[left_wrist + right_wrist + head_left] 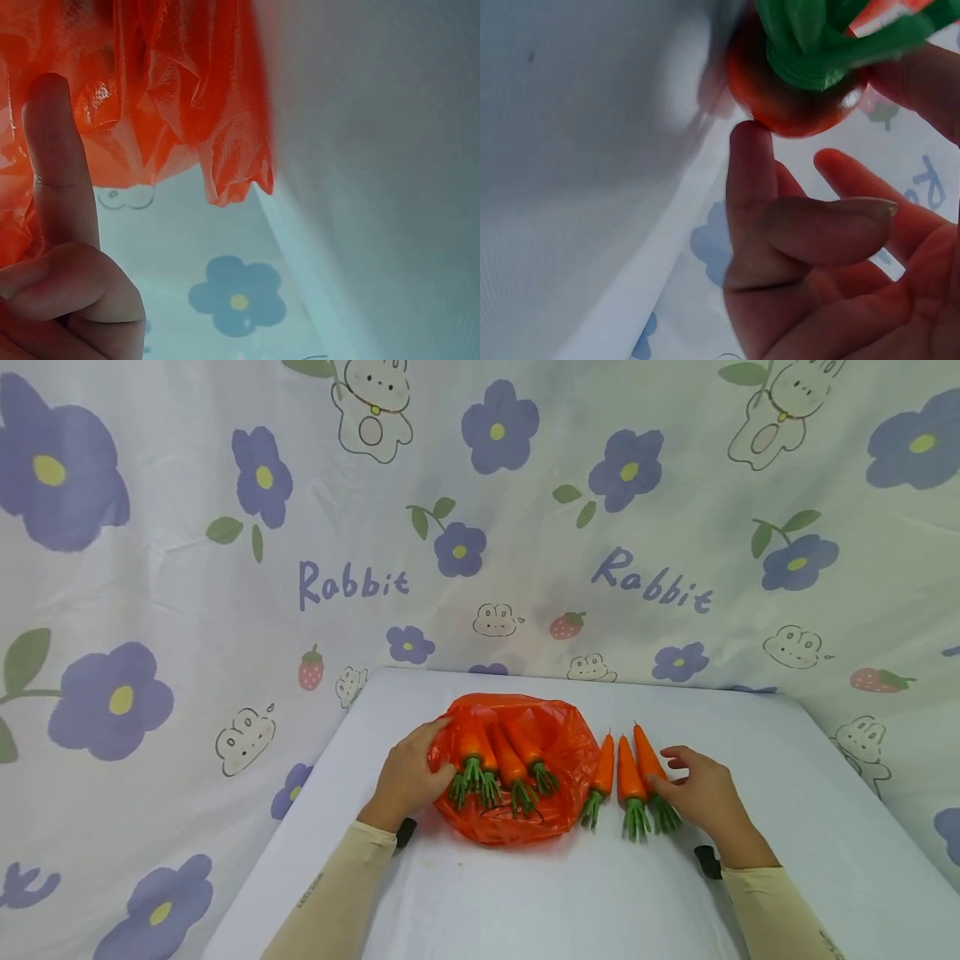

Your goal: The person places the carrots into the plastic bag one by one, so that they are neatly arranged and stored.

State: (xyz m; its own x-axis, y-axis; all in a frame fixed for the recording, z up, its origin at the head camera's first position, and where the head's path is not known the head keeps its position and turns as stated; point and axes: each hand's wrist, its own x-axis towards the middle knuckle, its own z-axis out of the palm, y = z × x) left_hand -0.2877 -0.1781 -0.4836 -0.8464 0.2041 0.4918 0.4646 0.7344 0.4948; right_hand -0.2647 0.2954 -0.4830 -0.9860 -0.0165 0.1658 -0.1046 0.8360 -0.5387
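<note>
An orange-red plastic bag (558, 810) lies spread on the table. Several carrots (510, 760) with green stem tops rest in its opening. At the bag's left rim my left hand (415, 768) holds the plastic; one finger lies straight against it in the left wrist view. Right of the bag are three carrots side by side: a left one (602, 772), a middle one (628, 772) and a right one (647, 756). My right hand (701, 789) is beside the right carrot, its thumb and one finger touching it near the stem, the other fingers loose.
The white table (510, 902) backs onto a hanging cloth (525, 527) printed with flowers, rabbits and lettering. Dark wrist pieces show beside both sleeves. The carrot tops point toward the table's near side.
</note>
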